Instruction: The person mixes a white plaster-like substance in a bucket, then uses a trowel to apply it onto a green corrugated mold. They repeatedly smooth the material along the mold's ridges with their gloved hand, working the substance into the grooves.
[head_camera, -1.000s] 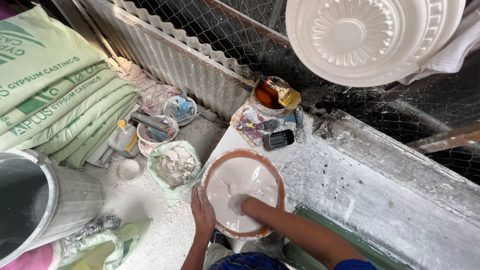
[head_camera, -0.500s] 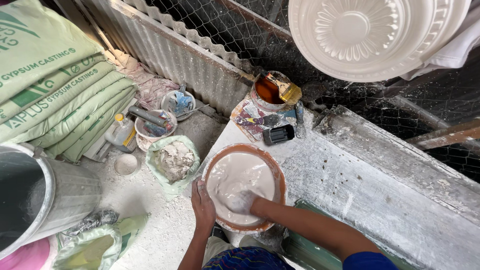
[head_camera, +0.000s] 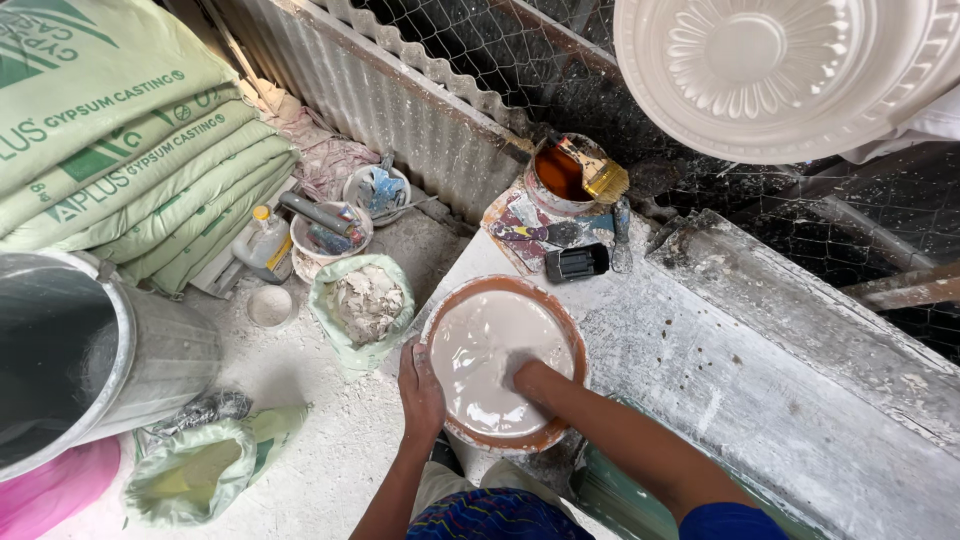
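Note:
A round orange-brown basin (head_camera: 560, 322) full of white plaster slurry (head_camera: 490, 350) sits on the corner of a plaster-dusted bench. My left hand (head_camera: 420, 390) grips the basin's near-left rim. My right hand (head_camera: 530, 375) is sunk in the slurry near the middle, its fingers hidden under the white liquid, so their state is unclear.
A tin of orange liquid with a brush (head_camera: 575, 172), a small black box (head_camera: 577, 262) and a paint-smeared board lie behind the basin. On the floor are a green bag of plaster lumps (head_camera: 362, 305), bowls of tools (head_camera: 330, 232), stacked green sacks (head_camera: 120, 150) and a metal drum (head_camera: 90, 350). A white moulded disc (head_camera: 770, 70) hangs overhead.
My view has shifted slightly. My right hand has moved within the slurry, stirring toward the basin's middle. My left hand stays on the rim.

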